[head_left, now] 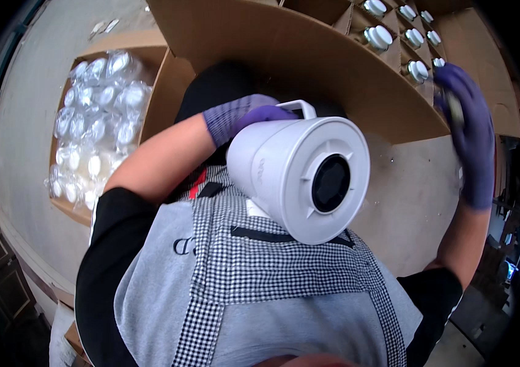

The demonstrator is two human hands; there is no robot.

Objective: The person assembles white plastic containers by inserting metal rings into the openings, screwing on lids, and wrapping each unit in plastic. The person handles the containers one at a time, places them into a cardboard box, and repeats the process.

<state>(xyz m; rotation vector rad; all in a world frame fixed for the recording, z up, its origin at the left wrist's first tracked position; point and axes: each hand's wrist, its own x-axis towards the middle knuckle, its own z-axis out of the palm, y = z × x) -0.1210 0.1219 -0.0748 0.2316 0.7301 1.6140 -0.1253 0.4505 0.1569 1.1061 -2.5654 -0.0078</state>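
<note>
I see my left hand point(245, 116), in a purple glove, closed around the handle of a white plastic jug point(300, 177). The jug lies tilted on its side against my chest, its round base turned up toward the camera, with a dark circular recess in the middle of that base. A faint grey mark sits on the jug's side wall, too small for me to make out.

My right hand point(471, 131), also gloved in purple, reaches up to the edge of a large brown cardboard box point(309, 67) split by card dividers into cells. Its fingers curl around something small and dark, though I cannot tell what it is. White round tops point(379, 37) show in several cells just beside that hand.

Off to my left stands a second open carton point(165, 79), filled with clear plastic bags of white round pieces point(98, 122). A checked apron point(272, 263) over a grey top fills the lower view.
</note>
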